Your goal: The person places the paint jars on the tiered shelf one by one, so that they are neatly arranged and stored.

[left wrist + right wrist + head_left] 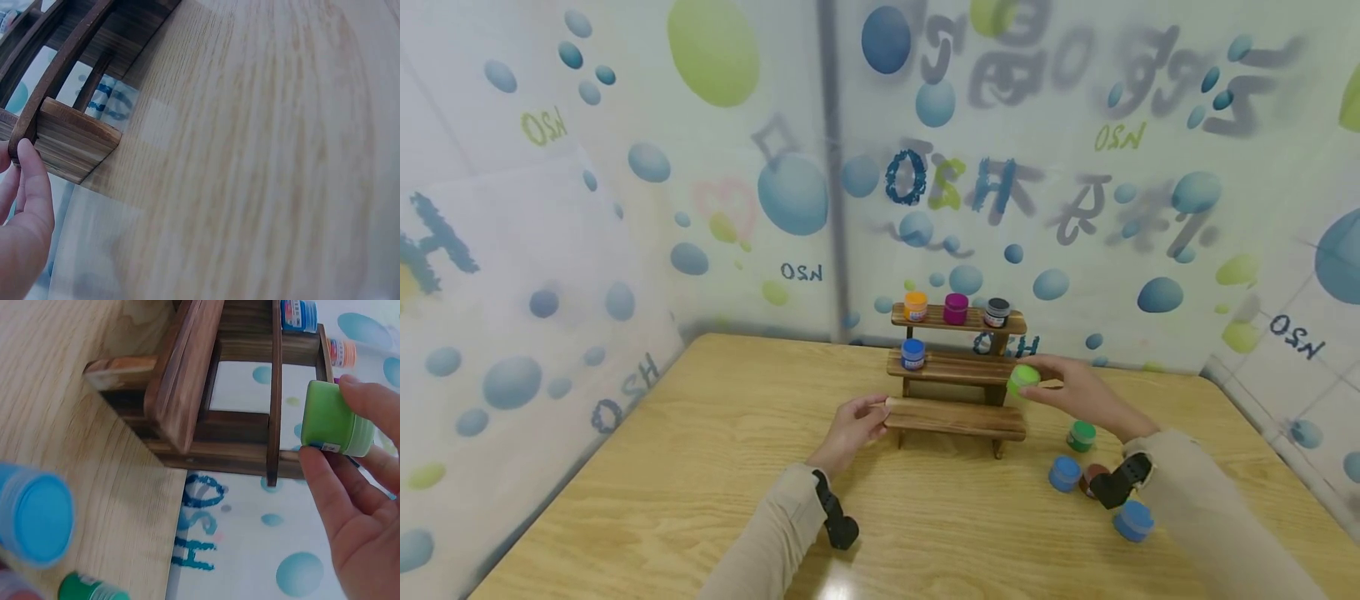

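A light green jar (1023, 380) is pinched between the thumb and fingers of my right hand (1070, 388), just off the right end of the middle shelf (958, 367). In the right wrist view the green jar (327, 419) is tilted in that hand (362, 500). My left hand (850, 429) pinches the left end of the lowest shelf (955, 417) of the wooden stand; in the left wrist view the left hand's (28, 219) thumb and fingers hold the shelf's edge. A blue jar (913, 354) stands on the middle shelf's left; orange (915, 306), purple (956, 308) and black (997, 312) jars stand on top.
To the right of the stand, on the wooden table (647, 467), are a dark green jar (1082, 436), two blue jars (1064, 473) and a brown jar (1094, 481), partly hidden by the right wrist's camera. A printed curtain (737, 167) hangs behind the table.
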`<state>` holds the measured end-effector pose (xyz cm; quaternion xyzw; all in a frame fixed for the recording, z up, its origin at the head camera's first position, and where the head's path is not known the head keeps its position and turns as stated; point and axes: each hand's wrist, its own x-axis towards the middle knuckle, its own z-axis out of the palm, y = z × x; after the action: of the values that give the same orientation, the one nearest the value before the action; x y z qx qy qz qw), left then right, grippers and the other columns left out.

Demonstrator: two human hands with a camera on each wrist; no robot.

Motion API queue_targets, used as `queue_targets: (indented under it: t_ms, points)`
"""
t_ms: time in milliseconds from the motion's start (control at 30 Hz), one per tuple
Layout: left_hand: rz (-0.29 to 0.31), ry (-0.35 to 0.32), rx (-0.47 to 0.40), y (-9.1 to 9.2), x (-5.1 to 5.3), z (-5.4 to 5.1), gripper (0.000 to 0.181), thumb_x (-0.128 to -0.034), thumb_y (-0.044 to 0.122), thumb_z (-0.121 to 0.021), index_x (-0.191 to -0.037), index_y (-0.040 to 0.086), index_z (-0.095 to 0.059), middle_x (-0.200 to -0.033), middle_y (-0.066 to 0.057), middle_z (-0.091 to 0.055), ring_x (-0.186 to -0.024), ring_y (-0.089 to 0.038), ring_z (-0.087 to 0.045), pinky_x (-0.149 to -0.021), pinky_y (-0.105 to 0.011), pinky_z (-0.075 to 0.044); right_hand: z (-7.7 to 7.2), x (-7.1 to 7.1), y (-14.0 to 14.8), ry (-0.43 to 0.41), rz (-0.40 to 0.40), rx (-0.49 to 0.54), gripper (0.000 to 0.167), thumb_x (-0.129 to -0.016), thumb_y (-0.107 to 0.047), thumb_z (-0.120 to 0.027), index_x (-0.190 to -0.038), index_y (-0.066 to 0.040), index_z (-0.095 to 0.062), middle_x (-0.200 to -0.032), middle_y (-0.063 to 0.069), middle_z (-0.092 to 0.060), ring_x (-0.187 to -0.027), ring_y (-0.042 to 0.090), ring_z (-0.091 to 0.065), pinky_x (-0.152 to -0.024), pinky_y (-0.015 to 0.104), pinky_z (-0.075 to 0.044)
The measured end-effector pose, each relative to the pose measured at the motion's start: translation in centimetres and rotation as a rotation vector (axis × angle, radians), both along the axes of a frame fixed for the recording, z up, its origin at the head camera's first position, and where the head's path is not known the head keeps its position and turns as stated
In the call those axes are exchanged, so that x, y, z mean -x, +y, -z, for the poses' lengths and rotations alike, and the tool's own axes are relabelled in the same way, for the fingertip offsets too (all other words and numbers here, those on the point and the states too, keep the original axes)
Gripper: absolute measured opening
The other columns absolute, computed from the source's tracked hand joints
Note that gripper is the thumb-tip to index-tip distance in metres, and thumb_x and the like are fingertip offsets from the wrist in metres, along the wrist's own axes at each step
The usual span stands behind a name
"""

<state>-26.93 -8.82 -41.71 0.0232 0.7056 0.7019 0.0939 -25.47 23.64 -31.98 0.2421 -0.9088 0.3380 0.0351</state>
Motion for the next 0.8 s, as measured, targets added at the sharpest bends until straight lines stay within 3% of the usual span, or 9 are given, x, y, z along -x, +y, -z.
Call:
queue_targets:
  t_ms: [400,600,800]
  points:
    - [0.015,0.003,0.000,0.0,0.1,-0.4,0.034,-0.0899,0.013,-0.052,-0.122,0.002,-0.051,-0.097,-0.009,-0.054,-0.073,-0.011,-0.056,-0.071,-0.028,-0.049,-0.2,1.6,-2.6,-0.009,-0.021,0.028,0.048,-0.083,-0.022,-0.063,-0.122,0.004,-0.049,-0.101,0.012,-0.057,-0.093,0.028,-0.056,-0.071,0.034,-0.048]
    - [0.018,0.006,0.003,0.1,0.0,-0.4,0.034,-0.0901,0.013,-0.052,-0.122,0.002,-0.051,-0.097,-0.009,-0.054,-0.074,-0.012,-0.056,-0.071,-0.028,-0.049,-0.1,2.4,-4.0,0.001,-0.036,0.083,0.046,-0.081,-0.015,-0.065,-0.120,0.006,-0.050,-0.104,0.018,-0.056,-0.093,0.030,-0.058,-0.075,0.036,-0.049]
    - [0.009,0.004,-0.003,0.1,0.0,-0.2,0.035,-0.0897,0.014,-0.053,-0.123,0.002,-0.050,-0.098,-0.010,-0.055,-0.074,-0.012,-0.056,-0.072,-0.029,-0.049,-0.3,3.3,-5.5,-0.017,-0.026,0.094,0.048,-0.082,-0.018,-0.064,-0.122,0.003,-0.049,-0.105,0.017,-0.056,-0.091,0.026,-0.057,-0.074,0.035,-0.048]
